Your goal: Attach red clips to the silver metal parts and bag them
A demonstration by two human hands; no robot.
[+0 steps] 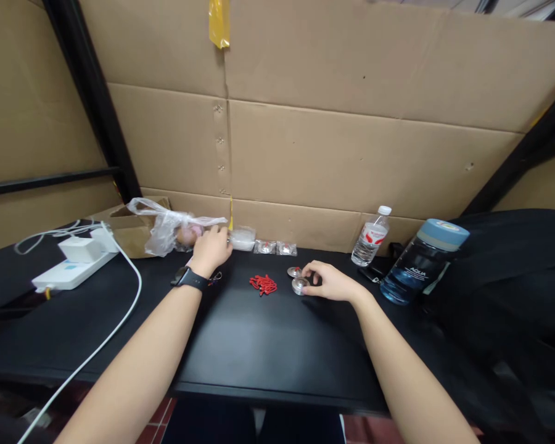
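Observation:
My right hand (pixel 326 281) has its thumb and fingers curved around the edge of a small, round silver metal piece (pixel 299 285) on the black table. Just behind that lies a second round metal piece (pixel 294 271) with a bit of red on top. Left of them sits a loose pile of small red pieces (pixel 263 284). Farther back, my left hand (pixel 211 250), below which a dark watch circles the wrist, has curled fingers at the near end of a clear plastic packet (pixel 243 238). Whatever is under those fingertips is hidden.
Two small clear packets (pixel 275 248) lie by the cardboard wall (pixel 296 154). A tied plastic bag (pixel 166 231) and cardboard box (pixel 134 231) stand left, near a white power strip (pixel 74 268) with a trailing cable. At right are a water bottle (pixel 370 237), blue-lidded bottle (pixel 416 262) and black bag (pixel 499 290).

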